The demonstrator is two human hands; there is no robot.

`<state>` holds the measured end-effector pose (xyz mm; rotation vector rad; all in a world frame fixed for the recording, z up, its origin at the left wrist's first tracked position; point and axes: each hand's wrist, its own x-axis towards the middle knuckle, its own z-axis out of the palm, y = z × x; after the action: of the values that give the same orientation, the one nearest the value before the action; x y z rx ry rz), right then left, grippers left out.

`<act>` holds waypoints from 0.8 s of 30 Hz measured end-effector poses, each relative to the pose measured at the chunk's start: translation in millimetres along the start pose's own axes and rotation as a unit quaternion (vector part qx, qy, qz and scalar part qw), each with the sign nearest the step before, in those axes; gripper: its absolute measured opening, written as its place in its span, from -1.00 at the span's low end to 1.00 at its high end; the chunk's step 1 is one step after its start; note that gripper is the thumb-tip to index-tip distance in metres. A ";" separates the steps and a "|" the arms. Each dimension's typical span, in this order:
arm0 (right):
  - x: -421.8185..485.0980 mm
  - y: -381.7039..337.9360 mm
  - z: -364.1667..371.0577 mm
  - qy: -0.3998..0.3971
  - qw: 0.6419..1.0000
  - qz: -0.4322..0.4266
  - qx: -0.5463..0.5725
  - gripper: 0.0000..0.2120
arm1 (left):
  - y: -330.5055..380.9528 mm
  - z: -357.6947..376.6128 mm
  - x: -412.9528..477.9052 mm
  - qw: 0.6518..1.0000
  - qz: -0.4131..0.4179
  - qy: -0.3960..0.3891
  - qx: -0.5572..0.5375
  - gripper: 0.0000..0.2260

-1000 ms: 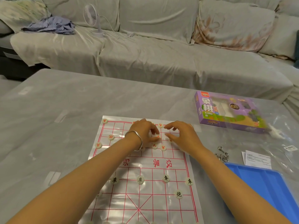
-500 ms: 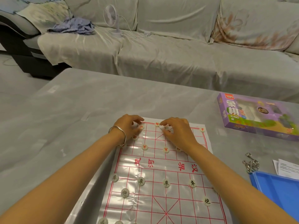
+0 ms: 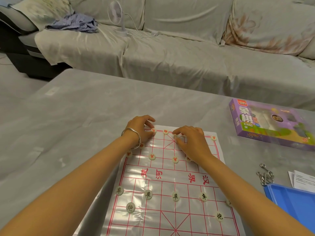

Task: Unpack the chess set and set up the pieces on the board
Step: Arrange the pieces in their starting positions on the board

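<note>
Right, back-row placement, centre frame: I see the left hand [image 3: 140,128] pinching a red-lettered white disc [image 3: 154,130] on the far edge of the glossy red-gridded plastic board [image 3: 175,179]; the right hand [image 3: 191,143] curls beside it, grip unclear. Next, I reckon, nudge discs squarely onto intersections.

Soft, diffuse, moderately bright light. Pale glare is thrown across the glossy clear-plastic sheet printed with a red grid [image 3: 163,169] and the grey film-covered counter [image 3: 76,116]. Only faint shadows are cast. Straight lines are bowed near the edges.
</note>
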<state>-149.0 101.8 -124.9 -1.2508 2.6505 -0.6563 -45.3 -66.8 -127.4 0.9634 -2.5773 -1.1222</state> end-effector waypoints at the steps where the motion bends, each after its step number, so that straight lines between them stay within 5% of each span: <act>1: -0.6 0.5 0.3 0.000 1.000 0.000 0.001 -0.76 | 0.1 0.0 0.7 1.000 0.001 0.002 -0.004 -0.62; 13: -12.4 20.4 -23.1 -0.013 0.998 0.025 0.053 -0.80 | 9.9 1.5 -17.9 0.997 0.071 0.022 0.037 -0.65; 17: -25.0 35.0 -41.1 -0.016 0.995 0.044 0.083 -0.81 | 24.7 12.8 -41.9 0.985 0.147 -0.051 0.073 -0.74; 24: -41.3 55.9 -52.9 -0.024 0.993 0.073 0.087 -0.83 | 45.0 28.8 -51.3 0.974 0.160 -0.113 0.118 -0.70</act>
<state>-177.6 181.8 -104.6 -1.0020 2.5521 -0.8034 -39.0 5.1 -111.0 0.4506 -2.9609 -0.8987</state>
